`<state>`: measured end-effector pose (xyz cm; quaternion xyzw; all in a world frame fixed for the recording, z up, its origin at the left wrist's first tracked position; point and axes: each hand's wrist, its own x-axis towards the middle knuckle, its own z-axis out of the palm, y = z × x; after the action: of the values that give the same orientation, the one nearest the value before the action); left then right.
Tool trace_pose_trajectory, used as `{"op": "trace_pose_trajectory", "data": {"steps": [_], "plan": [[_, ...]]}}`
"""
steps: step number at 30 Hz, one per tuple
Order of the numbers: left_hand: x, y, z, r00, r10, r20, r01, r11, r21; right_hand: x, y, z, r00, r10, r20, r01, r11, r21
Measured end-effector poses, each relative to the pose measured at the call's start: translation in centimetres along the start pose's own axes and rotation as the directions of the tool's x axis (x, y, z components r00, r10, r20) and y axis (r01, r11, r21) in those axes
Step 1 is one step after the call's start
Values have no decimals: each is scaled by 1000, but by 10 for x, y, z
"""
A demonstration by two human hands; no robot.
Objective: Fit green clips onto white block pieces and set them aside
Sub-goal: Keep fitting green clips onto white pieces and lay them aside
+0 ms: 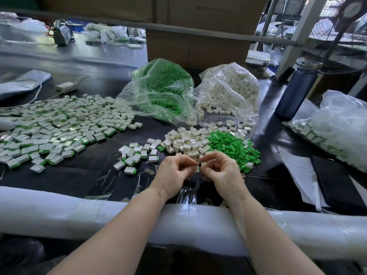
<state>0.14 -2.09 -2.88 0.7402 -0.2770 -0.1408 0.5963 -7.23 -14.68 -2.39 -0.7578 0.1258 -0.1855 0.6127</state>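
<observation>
My left hand (pixel 174 172) and my right hand (pixel 220 171) meet above the black table (pixel 83 175), fingers curled. Together they pinch a small white block piece (pixel 197 169) with a sliver of green and dark at its top; most of it is hidden by my fingers. Just beyond my hands lies a loose pile of white block pieces (pixel 186 140), and to its right a pile of green clips (pixel 232 145). A small group of fitted pieces (pixel 135 155) lies left of my hands. A large spread of fitted pieces (pixel 55 124) covers the table's left.
An open bag of green clips (pixel 164 86) and a bag of white blocks (pixel 230 88) stand at the back centre, before a cardboard box (pixel 198 46). A blue bottle (pixel 297 90), another filled bag (pixel 335 132) and papers (pixel 301 175) are on the right. A white foam pad (pixel 79 211) lines the near edge.
</observation>
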Motion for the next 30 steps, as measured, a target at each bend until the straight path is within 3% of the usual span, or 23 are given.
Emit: {"op": "trace_pose_trajectory", "data": {"steps": [30], "plan": [[-5, 7, -3, 993, 8, 115, -25, 989, 146, 1, 3, -3, 995, 32, 90, -30, 999, -20]]}}
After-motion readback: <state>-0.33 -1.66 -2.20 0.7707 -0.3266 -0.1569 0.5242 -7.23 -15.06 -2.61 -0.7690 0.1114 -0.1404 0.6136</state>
